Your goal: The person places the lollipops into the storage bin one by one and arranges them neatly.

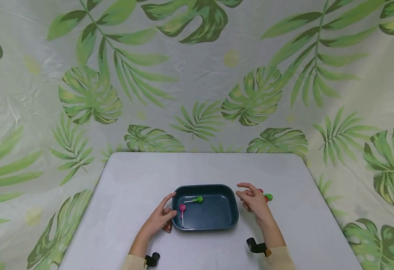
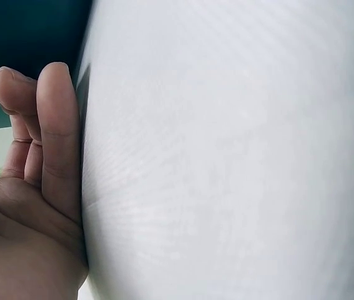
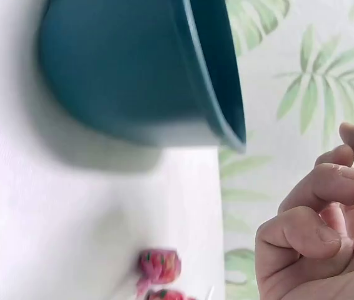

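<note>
A dark blue tray (image 1: 213, 213) sits on the white table. Inside it, toward the left, lie a green-wrapped lollipop (image 1: 199, 199) and a pink-wrapped lollipop (image 1: 182, 208). My left hand (image 1: 159, 217) holds the tray's left side, index finger and thumb at the rim; in the left wrist view its lower fingers (image 2: 58, 125) are bent beside the tray wall. Off the tray's right end, my right hand (image 1: 255, 202) is raised with loosely bent fingers and nothing visible in them. Beyond it are more lollipops (image 1: 268, 196), red and green, partly hidden by that hand.
The white table (image 1: 132, 168) extends around the tray, its far edge against a leaf-printed curtain (image 1: 197, 82). Each wrist wears a small black camera, such as the right one (image 1: 255, 246). Red-wrapped lollipops (image 3: 159, 265) show at the bottom of the right wrist view.
</note>
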A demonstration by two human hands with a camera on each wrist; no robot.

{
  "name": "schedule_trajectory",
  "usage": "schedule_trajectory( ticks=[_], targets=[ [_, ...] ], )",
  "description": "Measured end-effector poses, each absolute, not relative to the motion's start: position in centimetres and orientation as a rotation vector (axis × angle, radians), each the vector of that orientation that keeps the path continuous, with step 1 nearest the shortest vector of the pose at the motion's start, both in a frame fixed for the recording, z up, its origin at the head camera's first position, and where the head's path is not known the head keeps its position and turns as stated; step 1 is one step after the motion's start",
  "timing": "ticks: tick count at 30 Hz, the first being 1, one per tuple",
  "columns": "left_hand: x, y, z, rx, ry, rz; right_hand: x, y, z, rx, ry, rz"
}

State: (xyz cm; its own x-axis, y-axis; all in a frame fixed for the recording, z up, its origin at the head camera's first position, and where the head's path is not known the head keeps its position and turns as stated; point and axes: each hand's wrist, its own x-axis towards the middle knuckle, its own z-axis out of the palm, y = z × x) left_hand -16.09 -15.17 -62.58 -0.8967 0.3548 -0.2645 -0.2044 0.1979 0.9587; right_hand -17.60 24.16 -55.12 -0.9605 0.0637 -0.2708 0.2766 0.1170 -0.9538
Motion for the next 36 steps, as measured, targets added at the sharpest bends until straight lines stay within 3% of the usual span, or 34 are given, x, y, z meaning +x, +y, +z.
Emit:
schedule_trajectory(
  ticks=[16, 36],
  targets=[
    [-16.2, -15.2, -62.5, 0.144, 2.054, 1.741, -16.2, 28.2, -56.4, 0.410, 2.316, -1.851],
    [-16.1, -15.2, -62.6, 0.152, 2.052, 1.743, -15.1, 28.1, -61.0, 0.575, 2.413, -1.653]
  ],
)
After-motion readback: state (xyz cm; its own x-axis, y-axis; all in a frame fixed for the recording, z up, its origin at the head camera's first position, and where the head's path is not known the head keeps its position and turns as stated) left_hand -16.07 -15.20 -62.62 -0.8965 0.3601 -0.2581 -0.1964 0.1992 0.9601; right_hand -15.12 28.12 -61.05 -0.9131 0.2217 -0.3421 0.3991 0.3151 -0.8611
